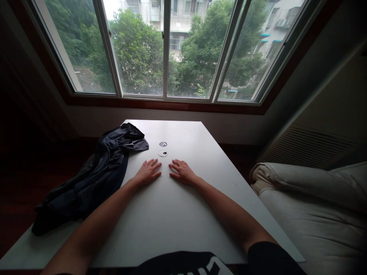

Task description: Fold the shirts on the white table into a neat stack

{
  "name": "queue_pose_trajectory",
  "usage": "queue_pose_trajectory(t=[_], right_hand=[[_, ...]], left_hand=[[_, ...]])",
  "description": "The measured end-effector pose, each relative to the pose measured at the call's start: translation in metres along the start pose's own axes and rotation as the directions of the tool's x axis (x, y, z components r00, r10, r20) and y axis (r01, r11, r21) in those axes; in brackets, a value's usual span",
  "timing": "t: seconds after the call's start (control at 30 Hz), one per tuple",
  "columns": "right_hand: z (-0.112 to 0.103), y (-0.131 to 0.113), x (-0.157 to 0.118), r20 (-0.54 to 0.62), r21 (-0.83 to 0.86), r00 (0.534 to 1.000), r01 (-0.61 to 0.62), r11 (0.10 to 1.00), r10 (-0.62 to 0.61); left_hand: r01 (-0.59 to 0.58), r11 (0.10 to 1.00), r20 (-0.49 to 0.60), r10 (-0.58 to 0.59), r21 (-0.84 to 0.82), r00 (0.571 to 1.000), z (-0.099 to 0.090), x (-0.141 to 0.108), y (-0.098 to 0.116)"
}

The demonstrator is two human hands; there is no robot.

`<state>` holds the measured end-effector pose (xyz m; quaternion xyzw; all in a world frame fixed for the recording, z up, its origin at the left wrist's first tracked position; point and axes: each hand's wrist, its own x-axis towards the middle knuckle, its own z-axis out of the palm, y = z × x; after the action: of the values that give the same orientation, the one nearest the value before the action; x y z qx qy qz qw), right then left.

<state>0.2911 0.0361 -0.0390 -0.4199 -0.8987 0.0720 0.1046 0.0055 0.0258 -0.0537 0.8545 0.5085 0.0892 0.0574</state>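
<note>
My left hand lies flat on the white table, fingers spread and holding nothing. Across a small gap, my right hand rests flat too, its fingers apart. Just beyond both hands, a round cable-hole cover with a dark opening is set in the tabletop. A second round piece lies behind it; what it is I cannot tell. To the left of my left hand, a crumpled dark garment, perhaps a jacket, drapes over the table's left edge. Neither hand touches it.
A sliding window in a brown wooden frame spans the wall past the table's far edge. At the right stands a pale padded sofa, with a slatted vent behind it. Dark reddish floor shows at the left.
</note>
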Motion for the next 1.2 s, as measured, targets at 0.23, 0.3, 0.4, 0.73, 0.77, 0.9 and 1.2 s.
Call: queue_pose_trajectory(t=[0.23, 0.3, 0.4, 0.73, 0.77, 0.9, 1.2], right_hand=[[0.0007, 0.0006, 0.0002, -0.006, 0.001, 1.0, 0.002, 1.0, -0.002], [0.0007, 0.0007, 0.0004, 0.0, 0.003, 1.0, 0.002, 1.0, -0.002], [0.0008, 0.0008, 0.0005, 0.005, 0.003, 1.0, -0.003, 1.0, 0.003], [0.001, 0.0005, 0.0004, -0.008, -0.005, 1.0, 0.006, 1.0, -0.006], [0.001, 0.0006, 0.0004, -0.01, -0.005, 1.0, 0.007, 1.0, -0.007], [0.001, 0.0008, 0.0003, -0.005, -0.002, 1.0, 0.0, 1.0, 0.0], [-0.0006, -0.0005, -0.0003, 0.002, -0.001, 1.0, -0.002, 1.0, 0.002]], left_hand=[[-0.01, 1.0, -0.003, 0.01, 0.005, 1.0, 0.0003, 0.0001, -0.0004], [-0.007, 1.0, -0.003, 0.007, 0.004, 1.0, 0.0011, 0.0002, -0.0008], [-0.007, 1.0, -0.004, 0.007, 0.0, 1.0, 0.002, 0.0002, -0.0013], [-0.002, 1.0, 0.0, 0.002, -0.005, 1.0, -0.0002, 0.0008, 0.0007], [-0.003, 1.0, -0.001, 0.003, -0.003, 1.0, -0.0004, 0.0007, 0.0007], [-0.003, 1.0, -0.003, 0.003, -0.001, 1.0, -0.0004, 0.0004, 0.0001], [-0.008, 1.0, -0.004, 0.008, -0.001, 1.0, 0.0002, -0.0003, -0.0005]])
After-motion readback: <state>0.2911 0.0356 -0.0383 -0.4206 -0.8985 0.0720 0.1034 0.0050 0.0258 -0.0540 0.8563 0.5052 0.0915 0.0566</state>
